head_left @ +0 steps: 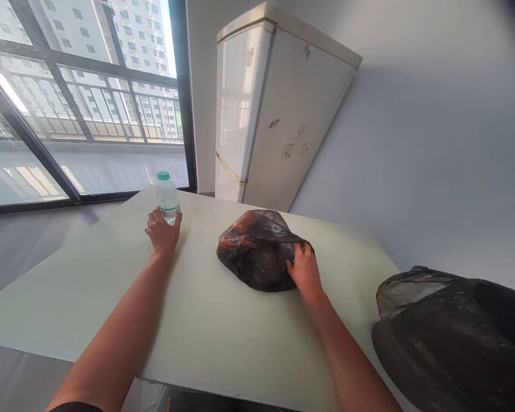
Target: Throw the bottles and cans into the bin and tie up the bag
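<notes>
My left hand (162, 230) is wrapped round the base of a small clear water bottle (167, 196) with a green cap, which stands upright near the far left of the white table (223, 332). My right hand (304, 270) grips the right side of a dark, see-through plastic bag (255, 247) lying in the middle of the table. Something reddish-orange shows through the bag's top; what it is I cannot make out.
A bin lined with a black plastic bag (450, 337) stands at the table's right front corner. A worn white fridge (274, 109) stands behind the table against the wall. A large window (81, 97) fills the left.
</notes>
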### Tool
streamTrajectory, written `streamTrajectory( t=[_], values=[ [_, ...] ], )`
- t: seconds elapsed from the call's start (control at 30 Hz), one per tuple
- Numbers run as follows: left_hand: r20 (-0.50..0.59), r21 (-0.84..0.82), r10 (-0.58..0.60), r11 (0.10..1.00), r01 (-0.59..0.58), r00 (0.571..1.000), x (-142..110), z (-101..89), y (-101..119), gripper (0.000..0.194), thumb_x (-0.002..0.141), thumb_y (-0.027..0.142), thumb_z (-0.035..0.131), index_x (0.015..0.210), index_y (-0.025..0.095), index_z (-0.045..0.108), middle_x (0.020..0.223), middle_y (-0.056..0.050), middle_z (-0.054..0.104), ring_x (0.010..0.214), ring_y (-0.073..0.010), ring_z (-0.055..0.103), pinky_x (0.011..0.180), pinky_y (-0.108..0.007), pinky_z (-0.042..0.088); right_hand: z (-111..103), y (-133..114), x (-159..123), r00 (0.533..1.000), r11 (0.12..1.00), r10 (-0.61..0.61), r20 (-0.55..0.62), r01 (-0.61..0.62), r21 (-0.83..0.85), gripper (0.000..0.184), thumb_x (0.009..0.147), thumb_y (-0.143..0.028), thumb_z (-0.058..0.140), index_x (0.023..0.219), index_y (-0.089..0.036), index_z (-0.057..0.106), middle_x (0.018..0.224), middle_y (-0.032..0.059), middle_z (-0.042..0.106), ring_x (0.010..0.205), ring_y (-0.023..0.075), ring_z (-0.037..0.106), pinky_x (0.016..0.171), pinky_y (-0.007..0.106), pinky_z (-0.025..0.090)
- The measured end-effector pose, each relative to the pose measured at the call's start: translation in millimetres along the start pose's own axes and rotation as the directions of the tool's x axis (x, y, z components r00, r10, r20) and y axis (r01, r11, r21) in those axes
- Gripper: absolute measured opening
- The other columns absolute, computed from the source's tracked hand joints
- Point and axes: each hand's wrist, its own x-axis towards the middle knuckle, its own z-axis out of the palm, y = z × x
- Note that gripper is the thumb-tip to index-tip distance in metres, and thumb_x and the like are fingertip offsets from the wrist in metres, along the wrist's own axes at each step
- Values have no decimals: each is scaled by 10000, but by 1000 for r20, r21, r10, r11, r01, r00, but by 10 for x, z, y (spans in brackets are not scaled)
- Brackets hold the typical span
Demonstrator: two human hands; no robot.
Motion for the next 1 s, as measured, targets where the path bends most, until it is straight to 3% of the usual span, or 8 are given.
streamTrajectory(
  t=[0.23, 0.37, 0.47, 0.53, 0.67, 0.73, 0.8, 1.0],
  values=[
    [56, -51, -48, 997, 50, 997, 21, 52, -63, 699, 904, 461, 686, 1469, 109, 470, 1390, -250, 641, 1296, -438, 612, 1086, -605, 483, -64, -48, 26, 998, 998, 60, 21, -61, 31, 494, 812, -67, 612, 1300, -143, 609, 1163, 176, 620, 955, 324, 679, 799, 445, 591],
    [77, -44, -26, 999, 29, 997, 19, 75, -64, 733, 890, 437, 689, 1504, 124, 437, 1424, -235, 634, 1322, -443, 593, 1089, -594, 481, -229, -199, 67, 985, 965, 56, -165, -11, 263, 311, 905, -167, 600, 1214, -193, 627, 1160, 135, 623, 1031, 307, 660, 872, 460, 588],
    [100, -28, -28, 999, 31, 995, 14, 84, -63, 727, 904, 444, 665, 1511, 119, 431, 1421, -240, 635, 1314, -445, 598, 1084, -593, 482, -361, -304, 84, 919, 908, 3, -394, 162, 386, 186, 982, -226, 611, 1167, -215, 630, 1101, 109, 646, 1065, 287, 656, 943, 476, 574],
    [108, -19, -27, 999, 30, 994, 12, 86, -64, 725, 909, 443, 660, 1513, 112, 433, 1417, -252, 634, 1315, -451, 595, 1086, -598, 480, -424, -333, 76, 854, 872, 2, -520, 253, 419, 206, 989, -237, 653, 1193, -230, 619, 1114, 107, 668, 1067, 283, 665, 945, 487, 577],
    [98, -19, -28, 999, 30, 995, 10, 93, -69, 729, 908, 432, 663, 1518, 108, 429, 1410, -263, 628, 1321, -455, 582, 1097, -603, 469, -493, -291, 35, 730, 823, 36, -683, 367, 435, 255, 993, -231, 667, 1226, -256, 566, 1162, 125, 673, 1079, 306, 683, 845, 502, 606],
    [89, -19, -23, 1000, 24, 996, 9, 97, -71, 760, 905, 425, 663, 1543, 105, 401, 1410, -265, 622, 1321, -457, 572, 1101, -605, 462, -513, -269, 19, 699, 820, 26, -715, 394, 416, 249, 1003, -240, 647, 1228, -261, 541, 1149, 132, 671, 1088, 322, 687, 826, 523, 610],
    [84, -18, -17, 1000, 18, 996, 7, 99, -71, 794, 903, 422, 666, 1569, 107, 370, 1415, -266, 615, 1321, -459, 562, 1105, -606, 455, -525, -281, 13, 709, 817, 18, -705, 396, 419, 230, 1016, -246, 621, 1230, -262, 539, 1138, 135, 670, 1095, 330, 688, 844, 552, 610],
    [90, -9, -1, 1000, 1, 996, 1, 99, -67, 800, 922, 416, 647, 1601, 101, 366, 1439, -279, 578, 1333, -465, 526, 1107, -608, 445, -525, -440, 33, 809, 726, -41, -586, 427, 540, 193, 1060, -230, 514, 1242, -284, 544, 1214, 114, 598, 1087, 299, 724, 908, 571, 618]
  ],
)
